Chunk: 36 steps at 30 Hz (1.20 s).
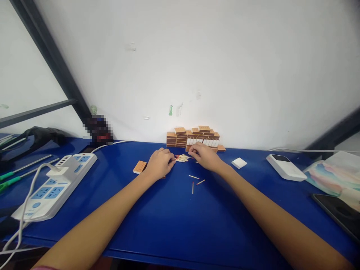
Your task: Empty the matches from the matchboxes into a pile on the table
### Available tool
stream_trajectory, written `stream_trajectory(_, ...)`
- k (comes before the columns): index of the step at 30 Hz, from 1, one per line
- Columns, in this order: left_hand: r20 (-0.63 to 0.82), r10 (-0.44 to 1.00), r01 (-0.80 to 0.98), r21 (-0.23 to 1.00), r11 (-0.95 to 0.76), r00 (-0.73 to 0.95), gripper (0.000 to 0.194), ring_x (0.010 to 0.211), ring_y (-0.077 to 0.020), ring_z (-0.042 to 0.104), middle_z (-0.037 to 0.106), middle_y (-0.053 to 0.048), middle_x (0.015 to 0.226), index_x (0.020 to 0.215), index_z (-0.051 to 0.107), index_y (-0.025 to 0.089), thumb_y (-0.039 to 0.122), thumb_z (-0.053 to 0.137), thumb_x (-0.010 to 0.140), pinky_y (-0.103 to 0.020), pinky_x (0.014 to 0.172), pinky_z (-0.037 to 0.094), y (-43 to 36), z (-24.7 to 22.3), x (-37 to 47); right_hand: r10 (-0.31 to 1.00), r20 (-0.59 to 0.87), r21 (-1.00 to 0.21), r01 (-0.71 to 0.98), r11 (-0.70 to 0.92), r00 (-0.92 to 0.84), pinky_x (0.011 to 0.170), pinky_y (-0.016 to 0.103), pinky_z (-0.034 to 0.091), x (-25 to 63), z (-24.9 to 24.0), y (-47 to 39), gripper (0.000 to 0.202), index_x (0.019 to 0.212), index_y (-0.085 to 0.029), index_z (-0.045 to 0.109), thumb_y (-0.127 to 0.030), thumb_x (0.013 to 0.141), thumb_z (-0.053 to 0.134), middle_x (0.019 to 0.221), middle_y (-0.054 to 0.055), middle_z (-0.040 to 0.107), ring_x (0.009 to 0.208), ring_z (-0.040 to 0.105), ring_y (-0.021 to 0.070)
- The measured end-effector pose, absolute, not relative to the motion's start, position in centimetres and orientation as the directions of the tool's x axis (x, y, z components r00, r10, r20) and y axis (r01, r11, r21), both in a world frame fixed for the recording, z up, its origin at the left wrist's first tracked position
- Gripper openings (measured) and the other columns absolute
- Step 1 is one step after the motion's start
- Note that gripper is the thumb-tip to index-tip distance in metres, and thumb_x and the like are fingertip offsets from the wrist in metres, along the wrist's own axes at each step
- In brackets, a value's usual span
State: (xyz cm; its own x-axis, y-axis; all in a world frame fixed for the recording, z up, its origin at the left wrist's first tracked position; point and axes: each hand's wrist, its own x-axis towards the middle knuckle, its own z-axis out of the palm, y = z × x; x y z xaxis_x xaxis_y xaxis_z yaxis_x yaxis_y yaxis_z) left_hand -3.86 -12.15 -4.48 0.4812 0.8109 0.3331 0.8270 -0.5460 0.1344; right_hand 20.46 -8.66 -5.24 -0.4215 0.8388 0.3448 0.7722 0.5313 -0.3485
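Observation:
Beside the left end of a pile of loose matches (182,159), my left hand (159,163) is curled closed with its palm down. A brown edge peeks out under it, perhaps of a matchbox, but most of that is covered. To the right of the pile, my right hand (204,154) has its fingertips pinched together at the matches; whatever lies between them is too small to make out. An orange matchbox (140,167) lies left of my left hand. Several stray matches (192,187) are spread nearer to me on the blue table (180,225).
Stacked matchboxes (176,140) stand against the wall behind my hands. At right are a small white square (239,162), a white device (286,167) and a dark phone (337,213). A power strip (56,191) with cables and green-handled tools (11,183) occupy the left.

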Motion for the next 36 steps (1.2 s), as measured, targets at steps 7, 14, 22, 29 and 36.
stream_trajectory(7,0.363,0.796,0.820,0.129,-0.558,0.485,0.012,0.095,-0.0244,0.060,0.069,-0.007,0.095,0.094,0.074,0.021,0.026,0.063,0.093,-0.038,0.088,0.047,-11.9,-4.8,-3.9,0.850,0.245,-0.341,0.779,0.526,-0.467,0.073,0.025,0.043,20.8,-5.5,-8.5,0.009,0.089,-0.018,0.067,-0.024,0.094,0.061,0.092,0.004,0.065,0.081,0.059,0.0155)
stream_trajectory(14,0.359,0.805,0.831,0.124,-0.542,0.472,0.017,0.095,-0.0253,0.060,0.070,-0.009,0.093,0.095,0.075,0.021,0.029,0.060,0.095,-0.040,0.087,0.047,-12.2,-4.5,-3.8,0.856,0.275,-0.243,0.830,0.503,-0.438,0.069,0.027,0.037,21.2,-5.4,-8.8,0.009,0.092,-0.017,0.061,-0.021,0.097,0.054,0.095,0.008,0.065,0.080,0.057,0.0183)
stream_trajectory(22,0.359,0.796,0.826,0.105,-0.553,0.487,0.019,0.094,-0.0250,0.060,0.070,-0.008,0.094,0.095,0.075,0.021,0.030,0.058,0.096,-0.039,0.088,0.048,-12.2,-4.6,-3.8,0.836,0.367,-0.332,0.782,0.528,-0.409,0.066,0.026,0.037,21.8,-5.3,-9.0,0.017,0.106,-0.018,0.062,-0.019,0.094,0.051,0.087,0.003,0.067,0.072,0.057,0.0167)
stream_trajectory(29,0.369,0.782,0.821,0.079,-0.565,0.502,0.020,0.093,-0.0247,0.060,0.070,-0.008,0.094,0.095,0.075,0.020,0.030,0.057,0.097,-0.038,0.088,0.047,-12.3,-4.7,-3.8,0.802,0.401,-0.328,0.748,0.577,-0.443,0.082,0.029,0.045,20.6,-4.8,-9.8,0.048,0.136,-0.019,0.061,-0.011,0.092,0.045,0.101,0.008,0.066,0.089,0.061,0.0201)
stream_trajectory(36,0.356,0.786,0.822,0.078,-0.564,0.505,0.022,0.094,-0.0244,0.060,0.070,-0.008,0.094,0.098,0.075,0.020,0.032,0.055,0.098,-0.038,0.088,0.047,-12.4,-4.6,-3.8,0.831,0.465,-0.554,0.633,0.541,-0.304,0.081,0.031,0.051,20.1,-4.6,-10.1,0.025,0.111,-0.018,0.069,-0.021,0.094,0.050,0.098,0.008,0.073,0.088,0.068,0.0206)
